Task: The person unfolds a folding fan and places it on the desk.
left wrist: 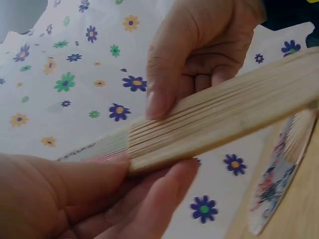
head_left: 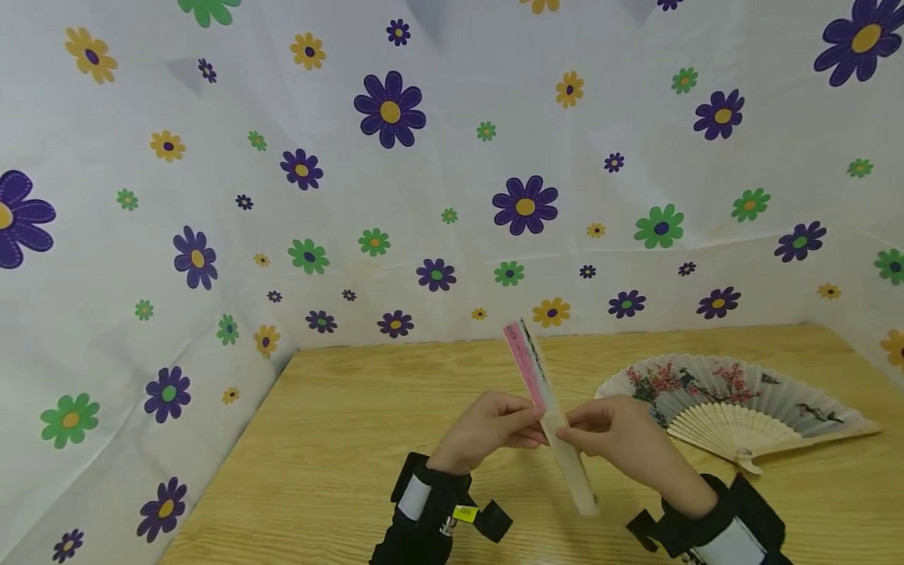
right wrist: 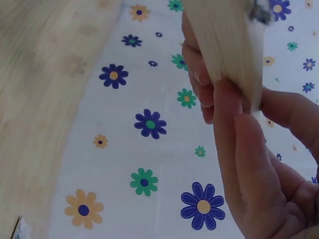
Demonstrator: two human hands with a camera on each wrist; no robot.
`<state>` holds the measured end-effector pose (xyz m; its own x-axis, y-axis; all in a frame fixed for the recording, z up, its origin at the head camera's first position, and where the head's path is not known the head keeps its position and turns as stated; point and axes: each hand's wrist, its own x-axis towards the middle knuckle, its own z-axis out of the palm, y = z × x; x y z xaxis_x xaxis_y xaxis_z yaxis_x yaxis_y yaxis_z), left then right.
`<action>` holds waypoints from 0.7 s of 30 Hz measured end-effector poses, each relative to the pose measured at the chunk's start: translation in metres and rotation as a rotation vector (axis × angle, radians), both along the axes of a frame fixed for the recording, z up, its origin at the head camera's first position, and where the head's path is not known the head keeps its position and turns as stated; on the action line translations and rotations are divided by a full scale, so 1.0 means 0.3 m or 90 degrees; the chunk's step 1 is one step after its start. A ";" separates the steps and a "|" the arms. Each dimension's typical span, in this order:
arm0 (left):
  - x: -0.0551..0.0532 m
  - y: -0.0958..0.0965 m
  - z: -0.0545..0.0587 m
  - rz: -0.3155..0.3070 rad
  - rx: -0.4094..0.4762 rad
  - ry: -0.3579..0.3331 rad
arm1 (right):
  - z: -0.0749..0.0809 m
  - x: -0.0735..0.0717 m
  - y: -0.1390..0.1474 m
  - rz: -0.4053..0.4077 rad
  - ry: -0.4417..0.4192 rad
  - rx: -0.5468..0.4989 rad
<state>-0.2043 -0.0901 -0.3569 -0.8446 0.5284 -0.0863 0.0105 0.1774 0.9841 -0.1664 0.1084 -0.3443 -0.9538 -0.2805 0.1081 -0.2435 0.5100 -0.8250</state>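
A folded hand fan (head_left: 563, 451) with pale wooden ribs and a pink-and-white leaf is held up over the table, tilted with its leaf end away. My left hand (head_left: 487, 430) pinches it near its middle, where the ribs meet the leaf, thumb on top in the left wrist view. From the other side my right hand (head_left: 621, 438) pinches the ribs (left wrist: 224, 109) between thumb and fingers. In the right wrist view the ribs (right wrist: 229, 45) run down between the fingers of both hands.
A second fan (head_left: 734, 400), spread wide with painted red blossoms and birds, lies on the wooden table (head_left: 339, 439) at the right. A white flower-print cloth (head_left: 452, 157) hangs behind the table and along its sides.
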 end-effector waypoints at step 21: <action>0.008 0.101 -0.086 0.105 0.091 -0.068 | -0.037 0.006 0.006 -0.147 0.070 0.124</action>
<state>-0.2019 -0.0597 -0.3828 -0.9103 0.3978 -0.1142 -0.1127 0.0271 0.9933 -0.1645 0.1102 -0.3553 -0.9803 -0.0830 0.1793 -0.1846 0.7082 -0.6814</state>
